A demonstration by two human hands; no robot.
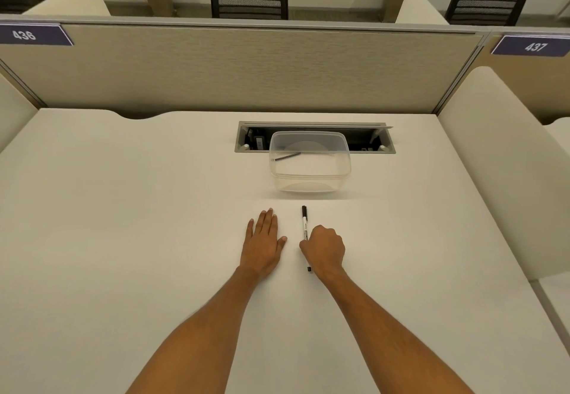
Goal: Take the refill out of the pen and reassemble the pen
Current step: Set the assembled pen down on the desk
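1. Pen [304,224] lies on the white counter [123,208], pointing away from the person, black cap at the far end.
2. Right hand [324,250] has its grip curled round the pen's near half; a dark tip shows below the fist.
3. Left hand [263,239] rests flat beside it, fingers straight, touching nothing else.
4. Clear container [310,162] beyond holds a thin dark refill [287,156].
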